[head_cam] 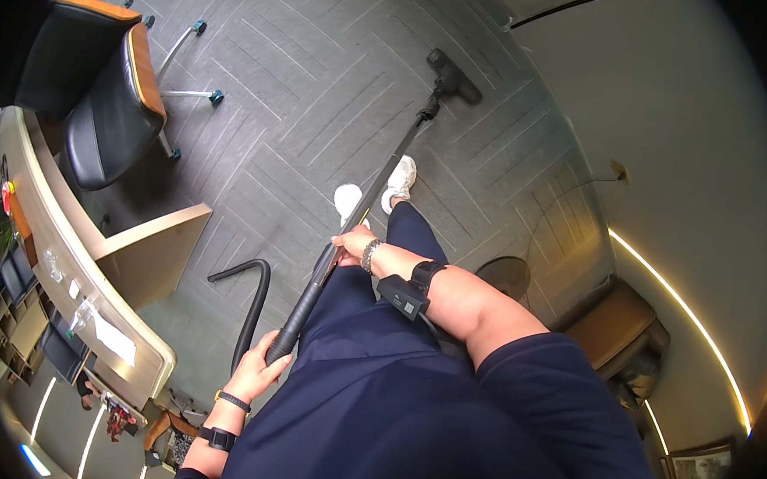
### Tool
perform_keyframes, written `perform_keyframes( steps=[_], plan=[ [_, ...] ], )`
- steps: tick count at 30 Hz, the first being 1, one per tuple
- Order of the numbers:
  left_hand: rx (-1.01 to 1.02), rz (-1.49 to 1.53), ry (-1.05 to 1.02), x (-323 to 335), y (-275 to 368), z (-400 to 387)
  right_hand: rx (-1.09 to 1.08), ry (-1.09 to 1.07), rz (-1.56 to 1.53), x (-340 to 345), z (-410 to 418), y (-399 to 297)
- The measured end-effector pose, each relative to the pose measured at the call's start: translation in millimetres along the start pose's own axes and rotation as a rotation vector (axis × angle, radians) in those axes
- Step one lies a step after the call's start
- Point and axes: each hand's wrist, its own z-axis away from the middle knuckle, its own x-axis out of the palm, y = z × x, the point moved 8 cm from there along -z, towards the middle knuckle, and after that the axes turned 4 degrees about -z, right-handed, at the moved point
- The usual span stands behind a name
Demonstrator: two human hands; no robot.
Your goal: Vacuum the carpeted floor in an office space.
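Note:
A vacuum cleaner's black wand slants away over the floor from beside my legs. My left hand wraps the ribbed grip at its near end. Further along the tube, my right hand closes around it, just in front of my thighs. At the wand's far end, the black floor nozzle lies on the dark patterned floor, beyond my white shoes. A black flexible hose loops out on the floor side to the left of my left hand; where it joins is hidden.
Two black office chairs on casters stand at upper left beside a curved wooden desk bearing papers and glasses. On the right are a wall with a light strip, a cable and a brown leather seat. A person is far off at lower left.

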Motion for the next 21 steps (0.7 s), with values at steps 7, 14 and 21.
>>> perform_keyframes(
  steps=[7,14,21],
  plan=[
    [0.042,-0.001,-0.028,12,46,-76,-0.217,0.182,0.015,-77,-18,-80],
    [0.101,0.017,-0.027,11,128,-123,-0.276,0.363,0.059,-145,-15,-159],
    [0.014,0.073,0.071,14,34,-26,-0.134,0.056,0.026,-34,-14,-48]
  ],
)
